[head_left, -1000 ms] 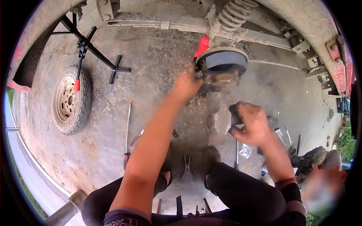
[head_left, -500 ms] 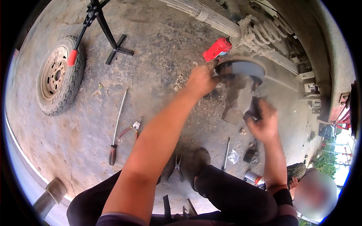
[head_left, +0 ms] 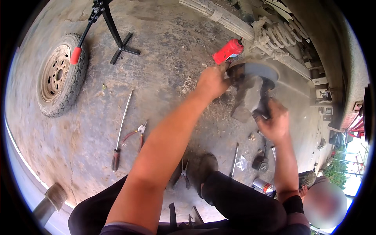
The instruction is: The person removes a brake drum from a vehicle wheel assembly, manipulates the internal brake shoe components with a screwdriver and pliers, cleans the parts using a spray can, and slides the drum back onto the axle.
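Note:
My left hand grips the left edge of the dusty brake drum assembly, just below a red bottle jack. My right hand is closed around a dark object too blurred to make out, below the assembly's right side. A blurred, dusty grey block-like shape lies between my hands. Above them, a coil spring stands beside the axle beam. On the floor near my arms lie a long screwdriver, red-handled pliers and another pair of pliers.
A spare wheel lies at left near a black stand with a red-tipped handle. A spray can, plastic bag and metal tool are at lower right, beside another person. A metal post rises at lower left.
My right hand has moved up closer to the drum. The view has turned, shifting the drum and my left hand rightward and exposing more of the red jack.

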Demonstrator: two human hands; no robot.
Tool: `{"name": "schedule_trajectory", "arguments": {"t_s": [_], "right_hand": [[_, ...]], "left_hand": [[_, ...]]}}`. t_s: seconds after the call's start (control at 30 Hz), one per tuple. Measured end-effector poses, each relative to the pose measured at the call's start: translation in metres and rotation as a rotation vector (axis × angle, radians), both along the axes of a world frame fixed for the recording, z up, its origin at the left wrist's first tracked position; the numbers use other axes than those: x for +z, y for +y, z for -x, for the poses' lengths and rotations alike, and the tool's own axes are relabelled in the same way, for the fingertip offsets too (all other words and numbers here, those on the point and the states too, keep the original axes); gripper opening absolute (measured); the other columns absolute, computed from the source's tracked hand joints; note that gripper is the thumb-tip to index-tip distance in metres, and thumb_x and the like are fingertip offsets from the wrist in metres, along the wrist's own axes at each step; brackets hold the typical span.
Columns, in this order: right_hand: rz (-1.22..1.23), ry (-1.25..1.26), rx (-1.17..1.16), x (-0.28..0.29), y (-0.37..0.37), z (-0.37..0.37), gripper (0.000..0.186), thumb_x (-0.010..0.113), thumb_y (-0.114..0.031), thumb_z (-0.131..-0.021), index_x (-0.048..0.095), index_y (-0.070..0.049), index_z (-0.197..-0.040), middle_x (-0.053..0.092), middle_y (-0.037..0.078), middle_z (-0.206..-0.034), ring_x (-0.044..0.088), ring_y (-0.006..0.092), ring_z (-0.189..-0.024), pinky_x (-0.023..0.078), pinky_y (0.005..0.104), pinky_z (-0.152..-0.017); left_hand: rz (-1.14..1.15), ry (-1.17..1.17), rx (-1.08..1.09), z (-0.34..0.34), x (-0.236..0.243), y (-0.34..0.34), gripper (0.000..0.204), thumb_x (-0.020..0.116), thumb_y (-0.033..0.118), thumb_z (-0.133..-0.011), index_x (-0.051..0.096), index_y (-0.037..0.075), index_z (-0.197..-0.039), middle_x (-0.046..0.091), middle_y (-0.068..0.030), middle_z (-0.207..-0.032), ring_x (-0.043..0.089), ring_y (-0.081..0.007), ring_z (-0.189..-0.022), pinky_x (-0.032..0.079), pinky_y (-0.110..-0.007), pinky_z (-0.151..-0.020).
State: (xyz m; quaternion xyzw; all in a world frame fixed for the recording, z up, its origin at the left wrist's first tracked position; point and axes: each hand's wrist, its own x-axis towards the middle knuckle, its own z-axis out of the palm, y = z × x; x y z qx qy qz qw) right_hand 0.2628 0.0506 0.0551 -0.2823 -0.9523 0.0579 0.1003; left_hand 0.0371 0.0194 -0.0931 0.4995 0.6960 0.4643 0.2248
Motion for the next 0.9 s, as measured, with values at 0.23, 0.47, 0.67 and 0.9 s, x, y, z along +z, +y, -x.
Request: {"name": "schedule_trajectory", "arguments": {"t_s": [0.23,0.47,0.67,0.9], "right_hand": [[0.155,0.0,0.081,-0.023,-0.043,-0.031,0.048,0.085,-0.018,-0.066,0.07,-0.002,-0.109,0.069,0.014,-0.089,0.069,0.0357,-0.074,0.057,0.0424,-0.065],[0.173,-0.078,0.006,-0.098,-0.037,-0.046,0.04,0.083,-0.024,-0.074,0.069,-0.004,-0.106,0.069,0.014,-0.09,0.07,0.036,-0.077,0.058,0.044,-0.066],[0.266,0.04,-0.113,-0.11,-0.025,-0.015,0.037,0.081,-0.019,-0.076,0.066,-0.001,-0.104,0.07,0.019,-0.092,0.07,0.0391,-0.08,0.058,0.0462,-0.069],[0.281,0.219,-0.164,-0.119,-0.023,0.003,0.038,0.08,-0.024,-0.077,0.065,-0.001,-0.103,0.071,0.021,-0.092,0.071,0.0401,-0.079,0.059,0.0485,-0.071]], "left_hand": [[-0.017,-0.016,-0.008,0.002,0.002,-0.001,0.046,0.072,0.013,-0.084,0.059,0.004,-0.127,0.071,-0.0207,-0.101,0.069,-0.0355,-0.095,0.056,-0.045,-0.082],[-0.053,-0.04,0.0,0.012,-0.002,-0.02,0.044,0.071,0.012,-0.086,0.059,0.003,-0.128,0.071,-0.0191,-0.104,0.069,-0.0322,-0.097,0.055,-0.042,-0.084],[-0.048,-0.036,0.009,0.004,-0.002,-0.017,0.043,0.071,0.012,-0.088,0.058,0.002,-0.128,0.071,-0.0178,-0.108,0.069,-0.0293,-0.099,0.055,-0.04,-0.085],[-0.055,-0.105,-0.009,0.038,0.0,-0.02,0.041,0.07,0.011,-0.091,0.058,0.001,-0.129,0.072,-0.0162,-0.111,0.069,-0.026,-0.101,0.055,-0.037,-0.086]]}}
